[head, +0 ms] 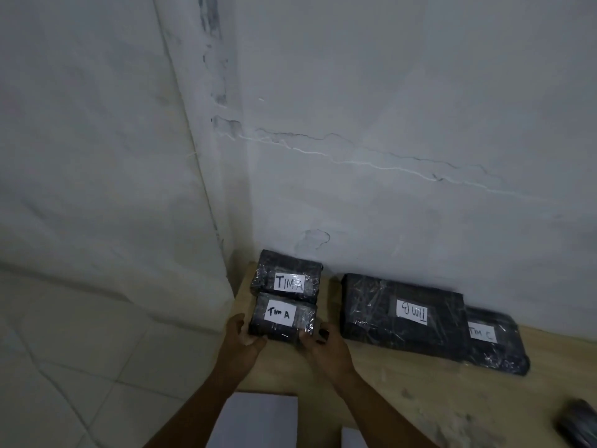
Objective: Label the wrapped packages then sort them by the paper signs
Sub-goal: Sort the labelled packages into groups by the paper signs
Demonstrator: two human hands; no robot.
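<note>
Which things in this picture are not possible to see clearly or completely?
Head view only:
- Dark object at the lower right: blurred and cut by the frame edge.
- White sheets at the bottom: cut by the edge, writing unseen.
- TIM C package: its left part hidden under the TIM B package.
- Held package: near side covered by left hand and right hand.

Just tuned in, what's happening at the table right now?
A person grips a small wrapped package labelled Tim A with the left hand and right hand, setting it right in front of another Tim A package by the wall. To the right lie a larger package with its label upside down and a Tim C package, its left edge tucked under the larger one. White sheets lie at the near edge of the wooden table.
</note>
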